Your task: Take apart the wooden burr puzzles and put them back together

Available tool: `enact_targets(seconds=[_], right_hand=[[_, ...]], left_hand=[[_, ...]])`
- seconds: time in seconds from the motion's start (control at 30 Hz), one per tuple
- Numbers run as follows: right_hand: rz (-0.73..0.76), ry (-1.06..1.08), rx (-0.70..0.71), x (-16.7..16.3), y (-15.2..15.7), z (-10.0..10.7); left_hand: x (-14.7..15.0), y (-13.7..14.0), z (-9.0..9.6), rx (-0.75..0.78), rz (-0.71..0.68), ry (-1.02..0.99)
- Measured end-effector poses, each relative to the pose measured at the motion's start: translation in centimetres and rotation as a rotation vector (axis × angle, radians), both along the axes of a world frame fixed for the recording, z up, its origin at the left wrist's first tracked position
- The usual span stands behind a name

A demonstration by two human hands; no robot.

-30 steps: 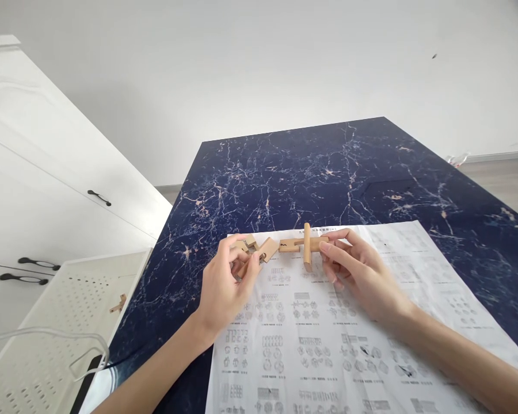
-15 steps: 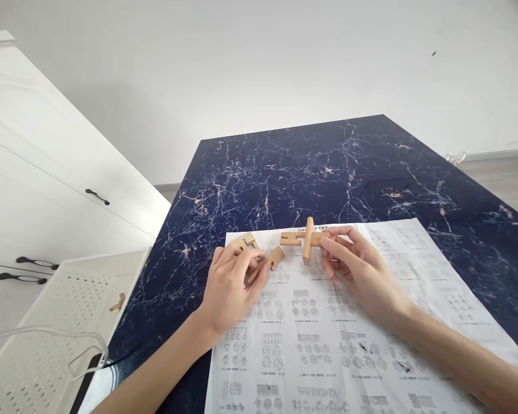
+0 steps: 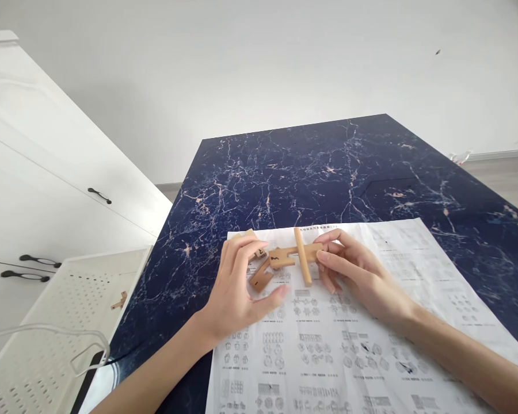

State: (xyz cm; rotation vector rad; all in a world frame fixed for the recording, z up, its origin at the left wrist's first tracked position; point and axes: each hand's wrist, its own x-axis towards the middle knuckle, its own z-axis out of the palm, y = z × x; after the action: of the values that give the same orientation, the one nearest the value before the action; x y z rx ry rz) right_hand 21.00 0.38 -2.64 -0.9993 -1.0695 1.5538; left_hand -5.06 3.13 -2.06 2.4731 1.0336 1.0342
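Observation:
My right hand point(image 3: 354, 267) pinches the right end of two crossed wooden puzzle pieces point(image 3: 302, 256) between thumb and fingers. One is a notched flat piece with a dark mark at its left end; the other is a bar standing across it. My left hand point(image 3: 242, 282) is open, thumb spread away from the fingers, left of the crossed pieces. Below its fingers a loose wooden puzzle piece point(image 3: 261, 280) lies on the printed sheet point(image 3: 371, 322). Another wooden piece with a dark mark point(image 3: 259, 253) shows by the left fingertips, partly hidden by them.
The sheet of puzzle diagrams lies on a dark blue marbled table point(image 3: 285, 172). Left of the table are a white cabinet point(image 3: 69, 167) and a white perforated surface point(image 3: 69, 299) with a small wooden piece point(image 3: 120, 300) and a pale cable point(image 3: 47, 329).
My left hand has let go of a wooden piece, which now lies on the sheet, and its fingers have spread. My right hand has brought the crossed pieces slightly left and nearer.

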Motion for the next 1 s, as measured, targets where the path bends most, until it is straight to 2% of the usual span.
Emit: enact_targets(seconds=[0.1,0.3,0.63,0.77,1.0], right_hand=[[0.119,-0.011,0.036,0.1,-0.2,0.0],[0.33,-0.041,0.109,-0.3,-0.6,0.0],[0.342,-0.114,0.095,-0.2,-0.6,-0.7],[0.394,-0.181,0.085,-0.4,-0.9,-0.8],[0.371,-0.129,0.088,-0.6,-1.1,-0.8]], left_hand=[[0.0,-0.3,0.1,-0.094,-0.098,-0.025],[0.2,-0.8,0.5,-0.267,-0.209,0.026],[-0.3,-0.8,-0.1,-0.359,-0.307,0.036],[-0.4,-0.8,-0.4,-0.331,-0.379,0.092],[-0.2,-0.7,0.1,-0.361,-0.378,0.135]])
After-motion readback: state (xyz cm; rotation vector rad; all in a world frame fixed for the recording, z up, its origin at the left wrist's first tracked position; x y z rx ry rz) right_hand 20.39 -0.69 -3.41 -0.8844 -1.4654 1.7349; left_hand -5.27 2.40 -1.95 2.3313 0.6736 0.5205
